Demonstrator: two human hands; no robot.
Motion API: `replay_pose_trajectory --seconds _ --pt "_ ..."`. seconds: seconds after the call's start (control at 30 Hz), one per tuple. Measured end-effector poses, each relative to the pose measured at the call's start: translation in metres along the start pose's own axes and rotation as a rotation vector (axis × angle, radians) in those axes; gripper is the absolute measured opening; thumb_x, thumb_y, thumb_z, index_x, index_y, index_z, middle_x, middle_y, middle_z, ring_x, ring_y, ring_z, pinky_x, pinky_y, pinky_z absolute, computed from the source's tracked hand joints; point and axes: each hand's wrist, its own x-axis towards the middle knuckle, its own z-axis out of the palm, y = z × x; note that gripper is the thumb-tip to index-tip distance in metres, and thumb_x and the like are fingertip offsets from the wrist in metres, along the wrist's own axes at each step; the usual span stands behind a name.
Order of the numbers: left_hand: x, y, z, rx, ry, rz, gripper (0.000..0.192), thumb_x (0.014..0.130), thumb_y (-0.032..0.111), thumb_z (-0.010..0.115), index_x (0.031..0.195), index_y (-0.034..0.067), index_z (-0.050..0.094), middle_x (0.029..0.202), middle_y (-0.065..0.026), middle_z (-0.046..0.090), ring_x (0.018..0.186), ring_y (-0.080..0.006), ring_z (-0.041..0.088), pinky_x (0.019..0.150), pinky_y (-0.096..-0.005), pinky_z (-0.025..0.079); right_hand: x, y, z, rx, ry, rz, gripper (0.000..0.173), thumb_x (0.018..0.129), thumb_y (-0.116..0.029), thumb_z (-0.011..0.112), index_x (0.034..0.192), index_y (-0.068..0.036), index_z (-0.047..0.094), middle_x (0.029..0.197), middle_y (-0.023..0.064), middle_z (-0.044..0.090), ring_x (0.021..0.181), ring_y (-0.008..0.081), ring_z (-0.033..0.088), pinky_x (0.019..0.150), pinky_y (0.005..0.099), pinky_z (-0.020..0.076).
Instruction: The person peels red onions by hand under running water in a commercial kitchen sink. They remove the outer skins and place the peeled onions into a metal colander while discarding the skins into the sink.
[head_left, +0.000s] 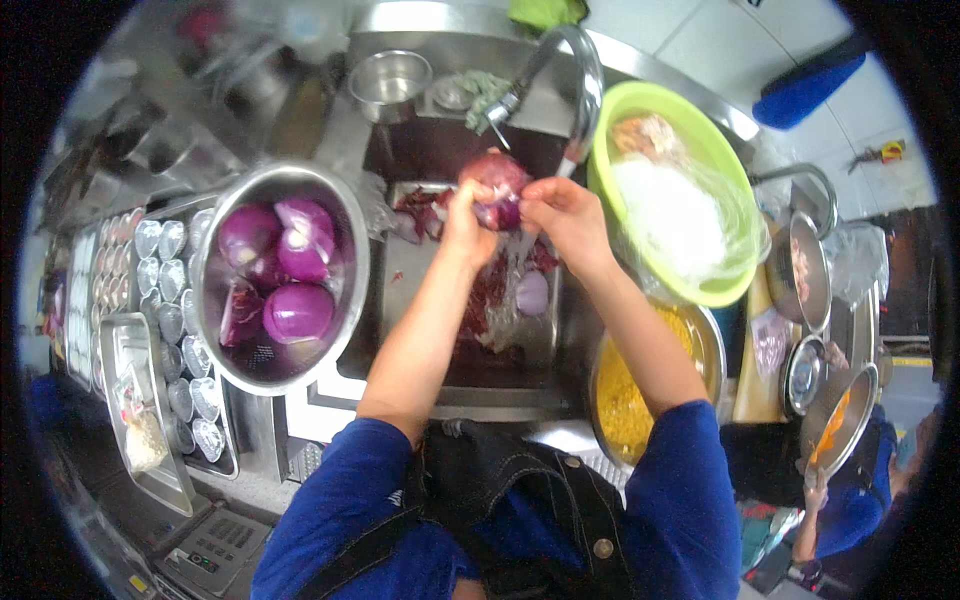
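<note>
Over the sink, my left hand grips a red onion with its papery skin partly on. My right hand has its thumb and fingertips pinched at the onion's right side, where smooth purple flesh shows. Below both hands, torn onion skins and a pale purple onion layer lie in the sink. To the left, a stainless steel perforated bowl holds several peeled red onions. The tip of the chrome faucet hangs just above the held onion.
At right stands a lime green basin with a plastic bag. Under my right forearm is a metal bowl of yellow food pieces. Foil cups line a tray at left. Far right, another person's hand holds a pan.
</note>
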Motion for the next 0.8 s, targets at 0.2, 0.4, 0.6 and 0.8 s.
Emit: replay_pose_trajectory --seconds 0.2,0.4,0.6,0.8 --pt "-0.004 -0.006 0.004 0.105 -0.148 0.078 0.030 0.067 0.011 0.058 0.097 0.007 0.060 0.091 -0.0030 0.063 0.085 -0.0160 0.059 0.075 -0.0275 0.047 0.005 0.003 -0.022 -0.067 -0.034 0.226 0.033 0.085 -0.022 0.070 0.109 -0.001 0.060 0.099 0.0065 0.063 0.086 0.0128 0.060 0.067 0.0260 0.0508" --pt "-0.007 -0.005 0.009 0.263 -0.265 0.107 0.066 0.069 0.011 0.056 0.134 0.011 0.044 0.107 -0.0036 0.056 0.098 -0.0140 0.054 0.086 -0.0261 0.043 0.011 0.010 -0.046 0.152 -0.107 0.272 0.013 0.084 -0.010 0.065 0.094 -0.007 0.058 0.087 0.0035 0.061 0.079 0.0157 0.060 0.069 0.0345 0.0526" --pt "-0.007 -0.006 0.011 0.248 -0.267 0.144 0.067 0.071 0.009 0.056 0.136 0.012 0.043 0.114 -0.0042 0.055 0.101 -0.0134 0.054 0.087 -0.0265 0.044 0.013 0.003 -0.040 0.191 -0.086 0.241 0.013 0.085 -0.008 0.063 0.095 -0.007 0.056 0.085 0.0034 0.062 0.078 0.0168 0.061 0.070 0.0367 0.0538" --pt "-0.009 -0.003 0.005 0.302 -0.313 0.214 0.073 0.063 0.009 0.063 0.133 0.006 0.045 0.119 -0.0067 0.057 0.103 -0.0198 0.058 0.087 -0.0336 0.049 0.010 -0.009 -0.035 0.152 -0.228 0.321 0.024 0.084 -0.021 0.068 0.098 -0.003 0.060 0.092 0.0057 0.065 0.082 0.0168 0.062 0.069 0.0294 0.0497"
